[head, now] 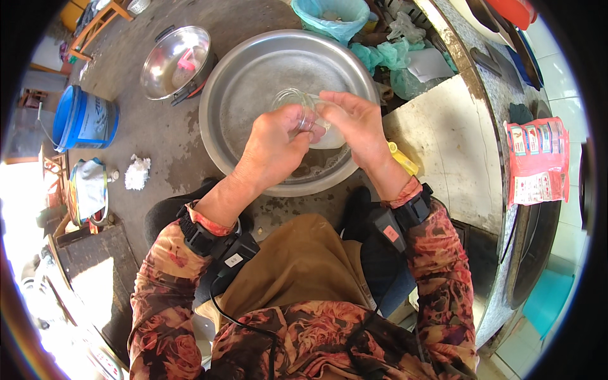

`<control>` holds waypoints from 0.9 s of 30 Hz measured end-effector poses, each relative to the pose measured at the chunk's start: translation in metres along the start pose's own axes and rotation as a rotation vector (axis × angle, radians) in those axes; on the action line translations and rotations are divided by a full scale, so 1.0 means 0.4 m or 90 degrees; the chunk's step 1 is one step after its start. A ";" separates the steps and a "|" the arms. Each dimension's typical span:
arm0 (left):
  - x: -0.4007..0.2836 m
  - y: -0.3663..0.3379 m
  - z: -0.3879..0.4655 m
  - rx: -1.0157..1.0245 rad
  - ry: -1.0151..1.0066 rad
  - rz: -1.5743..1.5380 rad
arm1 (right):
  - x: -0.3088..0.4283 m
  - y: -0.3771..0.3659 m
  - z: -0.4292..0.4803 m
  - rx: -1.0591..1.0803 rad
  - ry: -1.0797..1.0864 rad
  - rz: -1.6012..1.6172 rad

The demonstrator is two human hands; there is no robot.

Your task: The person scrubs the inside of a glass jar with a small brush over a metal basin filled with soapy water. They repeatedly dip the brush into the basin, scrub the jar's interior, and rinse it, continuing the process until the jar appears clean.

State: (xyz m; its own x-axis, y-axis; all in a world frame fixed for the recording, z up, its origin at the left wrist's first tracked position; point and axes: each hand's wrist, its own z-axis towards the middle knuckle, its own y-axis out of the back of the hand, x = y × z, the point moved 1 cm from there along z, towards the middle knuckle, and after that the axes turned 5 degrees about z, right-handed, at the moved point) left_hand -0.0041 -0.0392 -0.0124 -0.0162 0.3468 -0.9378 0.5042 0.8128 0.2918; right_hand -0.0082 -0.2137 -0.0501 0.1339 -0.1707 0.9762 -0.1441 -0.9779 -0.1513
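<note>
Above a large round metal basin [213,156], both my hands are raised close together. Clear, round glassware, likely a jar or cup, is in my left hand [285,137], its fingers wrapped around the side. My right hand [354,121] is at the glassware's right side, its fingers bent around a thin, pale, translucent thing that I cannot identify. A little cloudy water with suds lies in the basin. Something pale and round shows just below my fingers, partly hidden by them.
A steel pan [156,71] holding a pink-handled item stands left of the basin, with a blue bucket [90,118] farther left. White shredded material [137,172] lies on the floor. A bag-lined bin [332,19] stands behind. At right, a counter bears a cleaver [506,66] and a pink package [539,161].
</note>
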 end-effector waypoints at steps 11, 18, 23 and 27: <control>0.007 0.024 -0.009 0.013 -0.155 -0.023 | 0.000 0.049 0.028 0.107 -0.219 0.263; -0.001 0.057 -0.009 -0.019 -0.127 0.002 | 0.013 0.048 -0.019 0.107 -0.172 0.291; 0.002 0.045 0.000 -0.036 0.032 -0.233 | 0.025 0.034 -0.017 0.093 0.045 0.170; -0.006 0.047 0.002 -0.042 0.080 -0.277 | 0.022 0.028 -0.022 0.099 0.056 0.154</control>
State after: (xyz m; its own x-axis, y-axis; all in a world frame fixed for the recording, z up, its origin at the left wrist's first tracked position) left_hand 0.0062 -0.0251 -0.0049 -0.3213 0.0177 -0.9468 0.3714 0.9221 -0.1088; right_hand -0.0171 -0.2251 -0.0418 0.0276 -0.3972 0.9173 -0.0084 -0.9177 -0.3972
